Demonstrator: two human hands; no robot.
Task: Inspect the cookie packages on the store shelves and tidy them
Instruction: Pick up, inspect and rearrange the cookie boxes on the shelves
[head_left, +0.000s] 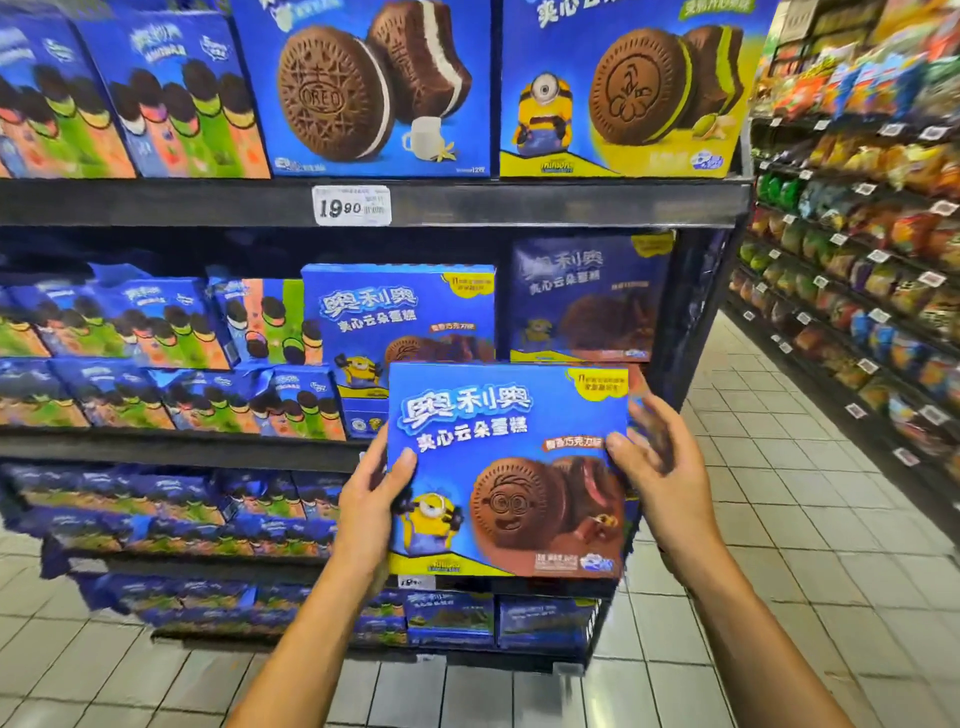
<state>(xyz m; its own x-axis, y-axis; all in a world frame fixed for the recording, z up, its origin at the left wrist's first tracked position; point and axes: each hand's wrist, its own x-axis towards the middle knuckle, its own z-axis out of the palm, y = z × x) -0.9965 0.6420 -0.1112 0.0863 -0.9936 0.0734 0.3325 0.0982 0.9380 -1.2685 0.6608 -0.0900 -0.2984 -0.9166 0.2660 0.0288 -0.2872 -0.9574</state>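
Left of the held cookie box (506, 470), rows of blue multi-flavour cookie packs (171, 322) lie stacked on the middle shelf (171, 447), several leaning at different angles, with more blue packs on the shelves below. Above the box, a white price tag (351, 205) reading 19.90 is clipped to the edge of the upper shelf, under a large box picturing a white-cream sandwich cake. Behind the held box, a matching blue box (397, 322) with a yellow cartoon figure stands upright on the middle shelf. The left hand (371, 506) grips the held box's left edge, thumb on its front face, fingers hidden behind. The box itself is held upright in front of the shelving, front face toward the camera, showing chocolate sandwich cakes. The right hand (657, 470) grips its right edge, thumb on the front near the upper right corner. Right of the box, across the tiled floor (779, 519), another shelving run (857, 270) carries colourful snack bags.
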